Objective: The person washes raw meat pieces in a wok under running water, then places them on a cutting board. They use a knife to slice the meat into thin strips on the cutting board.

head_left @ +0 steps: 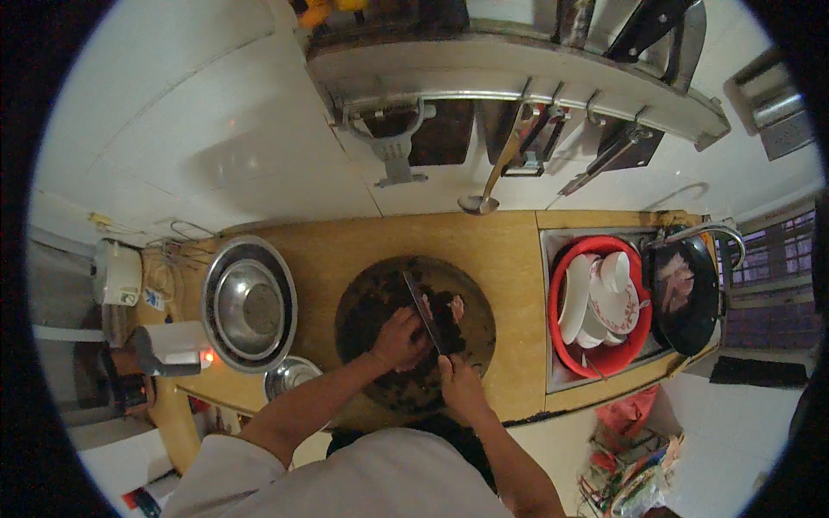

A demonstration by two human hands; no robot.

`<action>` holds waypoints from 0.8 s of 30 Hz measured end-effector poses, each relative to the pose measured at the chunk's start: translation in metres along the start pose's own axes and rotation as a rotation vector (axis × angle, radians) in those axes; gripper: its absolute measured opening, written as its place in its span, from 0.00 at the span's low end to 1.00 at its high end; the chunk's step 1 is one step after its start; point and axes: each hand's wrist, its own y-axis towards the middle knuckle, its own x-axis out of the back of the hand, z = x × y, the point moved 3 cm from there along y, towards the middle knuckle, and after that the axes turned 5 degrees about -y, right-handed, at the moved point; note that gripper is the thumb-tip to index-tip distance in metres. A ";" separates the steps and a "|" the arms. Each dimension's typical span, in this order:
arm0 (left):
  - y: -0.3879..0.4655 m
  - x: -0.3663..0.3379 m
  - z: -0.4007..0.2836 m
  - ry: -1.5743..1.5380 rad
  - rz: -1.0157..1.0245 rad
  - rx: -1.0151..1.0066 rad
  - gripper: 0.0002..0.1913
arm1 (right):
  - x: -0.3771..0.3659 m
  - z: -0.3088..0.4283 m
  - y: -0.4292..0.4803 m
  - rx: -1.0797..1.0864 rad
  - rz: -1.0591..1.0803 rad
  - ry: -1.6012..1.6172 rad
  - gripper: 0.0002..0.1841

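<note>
A round, dark-stained cutting board lies on the wooden counter in front of me. My right hand grips the handle of a kitchen knife, its blade pointing away from me across the board. Just left of the blade, my left hand presses down with bent fingers on a piece of raw meat, which it mostly covers. A small pink slice of meat rests on the board to the right of the blade.
Nested metal bowls and a smaller metal bowl stand at left. The sink at right holds a red basin of dishes and a black wok containing meat. A ladle and other utensils hang from a wall shelf.
</note>
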 end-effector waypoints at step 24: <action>0.003 0.011 -0.017 -0.095 -0.014 0.030 0.24 | 0.023 -0.008 -0.069 0.081 -0.103 0.011 0.24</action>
